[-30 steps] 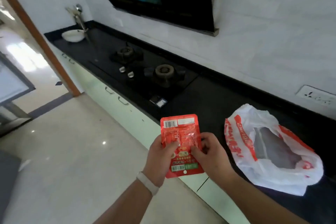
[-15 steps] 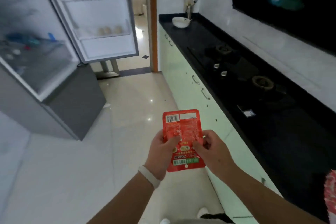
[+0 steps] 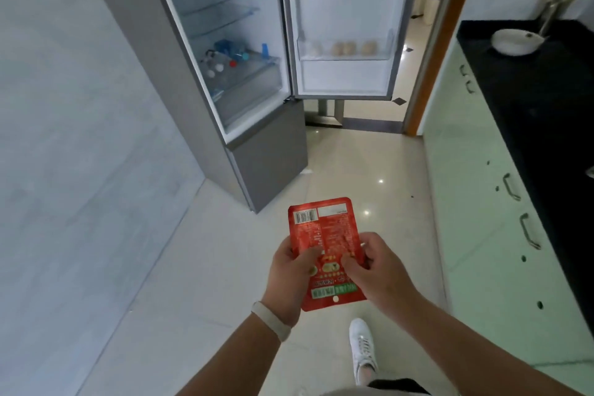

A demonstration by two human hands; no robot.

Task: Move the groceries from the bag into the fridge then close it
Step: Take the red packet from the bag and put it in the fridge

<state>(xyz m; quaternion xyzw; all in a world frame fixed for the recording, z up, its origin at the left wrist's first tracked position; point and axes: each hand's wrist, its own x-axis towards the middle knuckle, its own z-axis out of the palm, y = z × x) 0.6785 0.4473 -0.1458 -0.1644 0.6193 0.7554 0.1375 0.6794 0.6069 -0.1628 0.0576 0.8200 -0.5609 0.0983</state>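
A flat red food packet (image 3: 324, 231) with a barcode on top is held in front of me at lower centre. My left hand (image 3: 291, 273) grips its left edge with the thumb on its face. My right hand (image 3: 373, 267) pinches its right side. Ahead stands the grey fridge (image 3: 266, 154) with its upper door (image 3: 345, 74) swung open to the right. Glass shelves show inside, and several bottles (image 3: 225, 58) lie on the lowest shelf. Eggs (image 3: 342, 48) sit in a door rack. The grocery bag is out of view.
A black counter (image 3: 540, 100) over pale green cabinets (image 3: 482, 202) runs along the right, with a white bowl (image 3: 516, 42) at its far end. A doorway with an orange frame (image 3: 434, 51) lies behind the fridge door. A grey wall is on the left. My white shoe (image 3: 361, 347) is on the tiled floor.
The view has swung left from the counter and bag to the open fridge, which is now straight ahead and nearer. Both hands keep the same hold on the red packet.
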